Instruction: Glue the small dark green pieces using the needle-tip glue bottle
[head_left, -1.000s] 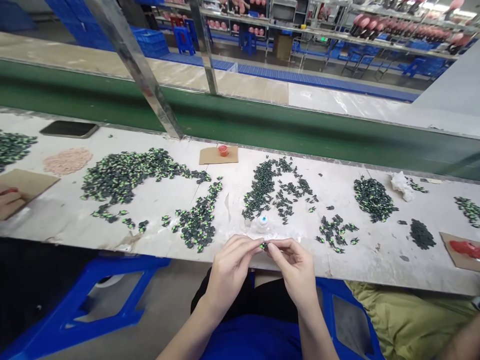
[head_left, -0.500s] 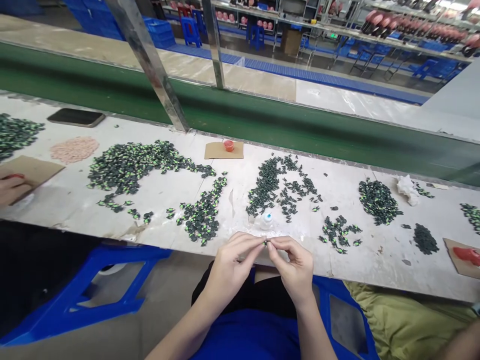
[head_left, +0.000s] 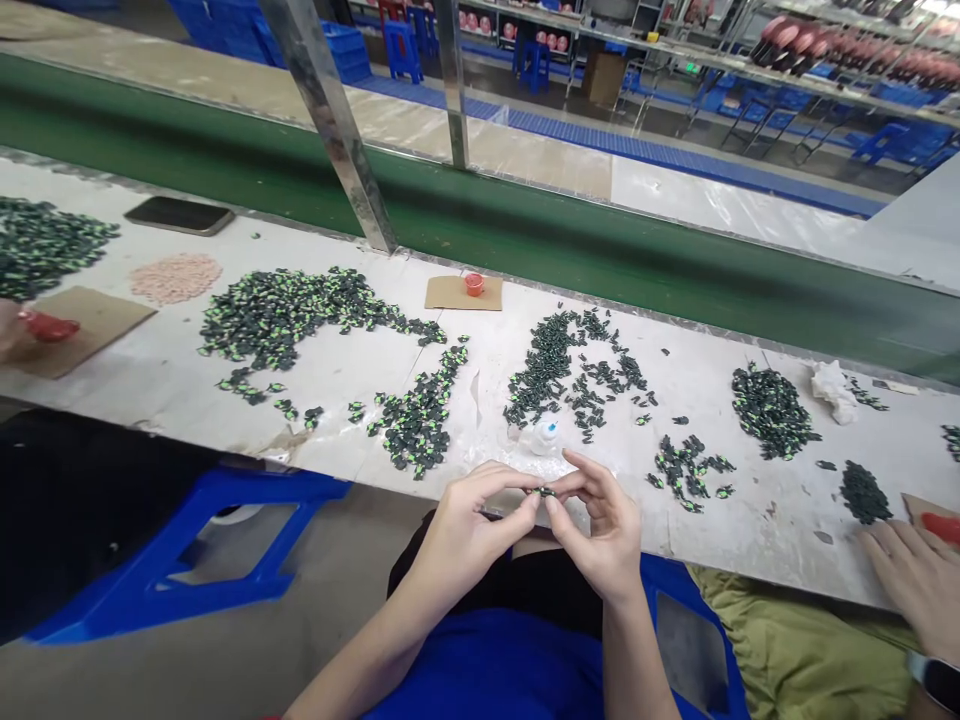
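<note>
My left hand and my right hand meet at the near edge of the white workbench. Between their fingertips they pinch a small dark green piece. Just beyond the hands a small clear bottle with a blue tip lies on the bench. A heap of dark pieces with bright green marks lies to the left of the hands, and a spread of darker pieces lies straight ahead.
A larger green-marked heap, a pink pile and a phone lie at the left. A red cap on cardboard sits by the green conveyor. Another person's hand rests at the right edge.
The view has shifted so the bench appears further right and lower. My hands stay together on the small piece. Another person's hand has come into view at the right.
</note>
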